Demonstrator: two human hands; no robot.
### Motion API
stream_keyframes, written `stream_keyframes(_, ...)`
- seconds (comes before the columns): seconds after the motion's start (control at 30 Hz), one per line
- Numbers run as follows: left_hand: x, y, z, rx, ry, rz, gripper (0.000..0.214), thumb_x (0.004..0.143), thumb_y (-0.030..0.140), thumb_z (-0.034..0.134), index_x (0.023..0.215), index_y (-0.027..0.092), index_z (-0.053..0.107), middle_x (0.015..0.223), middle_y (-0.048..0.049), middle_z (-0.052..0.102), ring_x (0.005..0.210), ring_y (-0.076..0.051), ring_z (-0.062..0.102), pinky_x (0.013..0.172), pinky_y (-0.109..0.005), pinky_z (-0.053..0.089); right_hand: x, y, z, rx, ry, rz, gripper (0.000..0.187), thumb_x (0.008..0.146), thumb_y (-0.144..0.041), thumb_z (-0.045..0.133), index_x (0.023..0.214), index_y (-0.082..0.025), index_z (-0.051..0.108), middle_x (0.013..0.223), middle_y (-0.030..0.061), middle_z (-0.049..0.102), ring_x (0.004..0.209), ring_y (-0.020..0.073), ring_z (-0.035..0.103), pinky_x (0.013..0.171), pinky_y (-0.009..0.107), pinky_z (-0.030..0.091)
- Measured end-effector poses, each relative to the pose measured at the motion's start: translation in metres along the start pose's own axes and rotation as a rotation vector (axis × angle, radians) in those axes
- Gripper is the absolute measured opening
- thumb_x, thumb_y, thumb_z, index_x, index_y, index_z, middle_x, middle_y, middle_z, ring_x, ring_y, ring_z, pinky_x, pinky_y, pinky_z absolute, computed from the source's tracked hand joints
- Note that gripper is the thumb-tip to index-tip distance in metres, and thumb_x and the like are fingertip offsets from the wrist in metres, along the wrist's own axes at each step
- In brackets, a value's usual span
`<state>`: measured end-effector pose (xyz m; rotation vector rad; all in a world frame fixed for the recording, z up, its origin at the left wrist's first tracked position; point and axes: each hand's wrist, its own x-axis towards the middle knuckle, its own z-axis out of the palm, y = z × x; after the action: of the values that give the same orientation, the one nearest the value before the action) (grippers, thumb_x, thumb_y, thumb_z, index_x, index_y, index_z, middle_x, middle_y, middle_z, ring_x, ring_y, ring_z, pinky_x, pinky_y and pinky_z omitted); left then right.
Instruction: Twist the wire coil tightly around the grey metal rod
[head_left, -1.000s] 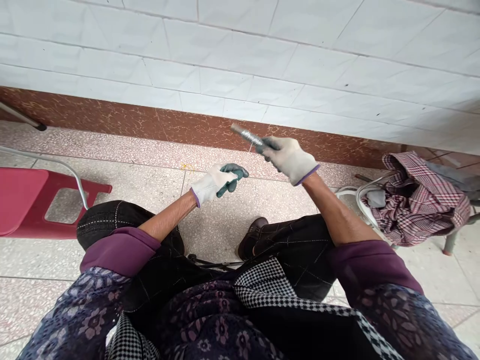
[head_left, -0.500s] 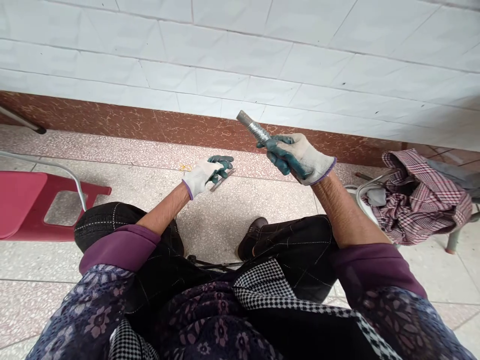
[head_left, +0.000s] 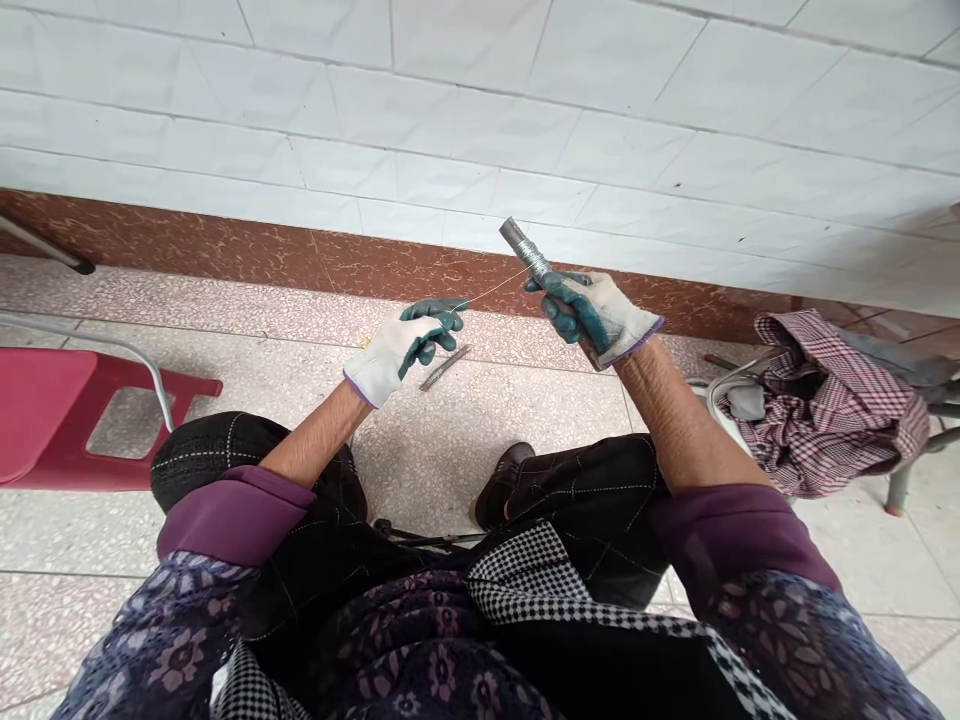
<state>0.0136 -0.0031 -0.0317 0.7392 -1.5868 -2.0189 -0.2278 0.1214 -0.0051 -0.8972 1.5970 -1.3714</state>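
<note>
Gloved right hand [head_left: 592,312], raised before the tiled wall, grips a wire-wound metal rod [head_left: 534,258] tilted up-left, while the gloved left hand [head_left: 401,340] pinches the thin wire [head_left: 491,291] stretched from it.

A plain tiled yard or porch: white wall tiles [head_left: 480,110], speckled floor [head_left: 450,440], red stool [head_left: 52,410].

A gray metal rod [head_left: 531,258] has thin wire wound tight around its upper part. It tilts, with its top end pointing up and to the left. A thin wire [head_left: 491,290] runs tight from the rod down to the left. A small gray stick [head_left: 445,367] lies flat on the floor.
</note>
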Motion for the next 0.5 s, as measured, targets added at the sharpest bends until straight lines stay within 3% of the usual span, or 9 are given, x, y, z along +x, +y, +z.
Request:
stream_keyframes(0.17,-0.003,0.009,-0.003,-0.127,-0.07,-0.006,0.008,0.078,0.022,0.066,0.079,0.015,0.063,0.087,-0.0076,0.072,0.058,-0.007,0.055,0.044,-0.019,0.028,0.007,0.007,-0.004,-0.007,0.027,0.029,0.041,0.079,-0.043,0.077,0.102,-0.01,0.07,0.058,-0.0038,0.048,0.041,0.0068,0.035,0.033,0.023,0.024)
stream_keyframes(0.23,-0.004,0.006,0.001,-0.138,-0.1,-0.066,0.006,0.078,0.021,0.063,0.076,0.017,0.06,0.067,-0.0019,0.064,0.048,-0.007,0.047,0.042,-0.02,0.027,0.007,0.006,-0.007,0.013,0.032,0.026,0.041,0.079,-0.042,0.077,0.102,-0.009,0.07,0.059,-0.0036,0.049,0.041,0.0065,0.035,0.033,0.023,0.024)
stream_keyframes(0.33,-0.003,-0.007,0.011,0.03,-0.041,-0.164,0.004,0.078,0.015,0.059,0.078,0.018,0.062,0.049,0.0058,0.043,0.039,-0.007,0.032,0.039,-0.022,0.021,0.003,0.0,-0.009,0.051,0.02,-0.008,0.039,0.083,-0.042,0.076,0.104,-0.01,0.07,0.06,-0.0039,0.049,0.042,0.0057,0.036,0.033,0.022,0.025)
stream_keyframes(0.43,0.003,-0.024,0.017,0.304,0.056,-0.183,0.013,0.079,0.009,0.057,0.081,0.015,0.068,0.055,0.0029,0.051,0.046,-0.007,0.038,0.045,-0.022,0.029,-0.007,-0.004,-0.002,0.066,-0.113,-0.022,0.037,0.087,-0.042,0.074,0.107,-0.011,0.068,0.059,-0.005,0.048,0.041,0.0052,0.036,0.032,0.02,0.027)
stream_keyframes(0.5,0.009,-0.03,0.015,0.446,0.099,-0.129,0.015,0.078,0.007,0.059,0.082,0.015,0.072,0.067,-0.0016,0.062,0.06,-0.01,0.051,0.057,-0.023,0.039,-0.014,-0.001,0.009,0.036,-0.355,0.07,0.036,0.087,-0.039,0.074,0.106,-0.01,0.067,0.059,-0.0042,0.051,0.04,0.0059,0.039,0.031,0.02,0.03)
